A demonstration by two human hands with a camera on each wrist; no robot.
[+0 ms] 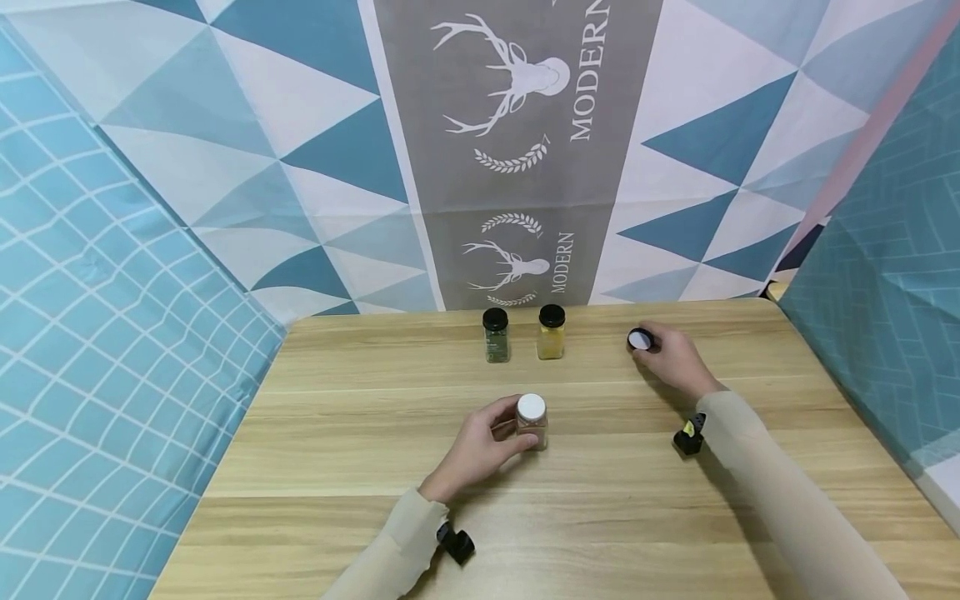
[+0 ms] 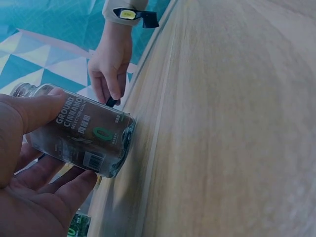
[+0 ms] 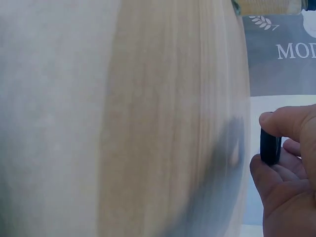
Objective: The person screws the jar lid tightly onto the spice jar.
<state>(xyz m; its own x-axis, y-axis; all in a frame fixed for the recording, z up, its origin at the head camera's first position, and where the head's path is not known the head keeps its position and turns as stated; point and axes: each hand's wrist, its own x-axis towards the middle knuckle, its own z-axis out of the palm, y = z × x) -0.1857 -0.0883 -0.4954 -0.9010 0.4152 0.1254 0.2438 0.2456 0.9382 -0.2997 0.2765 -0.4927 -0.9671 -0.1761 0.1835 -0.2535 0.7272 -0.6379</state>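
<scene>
In the head view my left hand [image 1: 478, 448] grips a square glass spice jar [image 1: 532, 427] near the middle of the table, thumb on one side and fingers on the other. Its mouth faces up, has no cap and shows a white top. The left wrist view shows a "Ground Cinnamon" label on this jar [image 2: 81, 128], with brown powder inside. Farther right, my right hand [image 1: 677, 365] pinches a round black lid [image 1: 640, 339] by its edge, the white inner side toward the head camera. Seen from the right wrist, the lid [image 3: 270, 147] stands edge-on between thumb and fingers.
Two capped jars stand near the table's back edge: one with green contents [image 1: 497, 343], one with yellow contents [image 1: 551, 342]. Behind the wooden table [image 1: 360, 417] hangs a patterned cloth [image 1: 517, 183]. Blue cloths flank it left and right.
</scene>
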